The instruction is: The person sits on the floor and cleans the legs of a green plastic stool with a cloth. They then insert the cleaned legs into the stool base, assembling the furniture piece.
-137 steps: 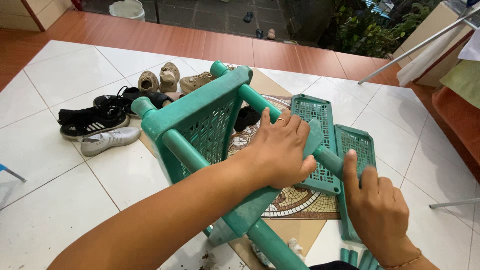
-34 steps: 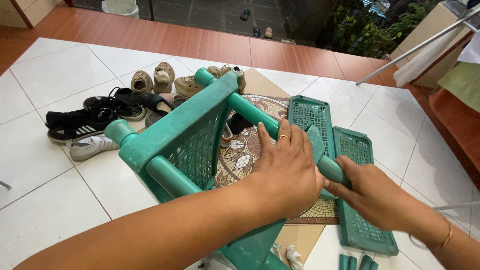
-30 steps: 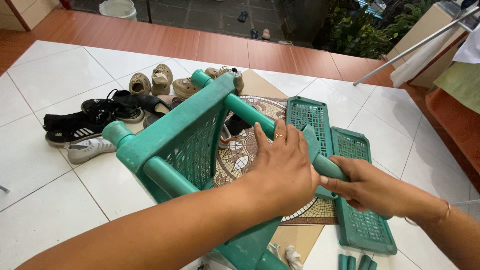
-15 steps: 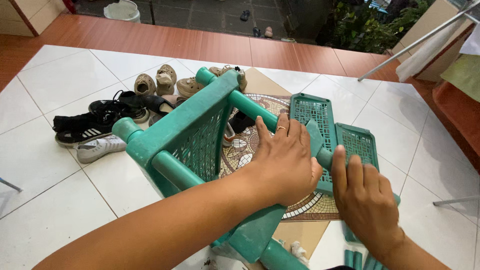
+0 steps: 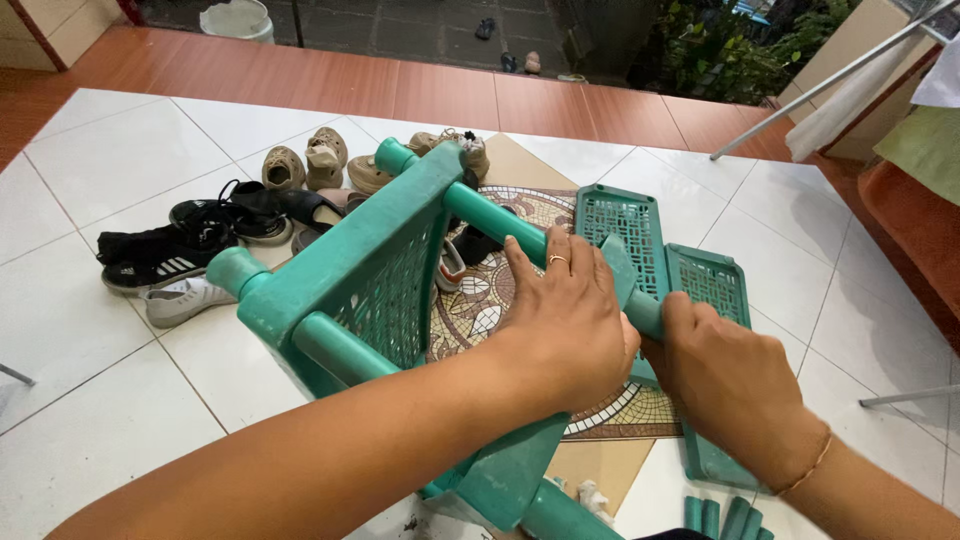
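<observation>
While the left hand (image 5: 570, 325) presses flat-fingered on the tilted green rack (image 5: 370, 290) over the patterned mat (image 5: 480, 300), the right hand (image 5: 730, 385) clasps its tube. Two mesh shelves (image 5: 665, 260) lie loose, so assembly looks partial.

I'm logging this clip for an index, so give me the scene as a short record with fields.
left hand: lies over the green plastic rack, on its tube
right hand: grips the tube end
lattice shelves: two flat on the floor
shoes: in a loose group beyond the rack
floor: white tiles, patterned mat
</observation>
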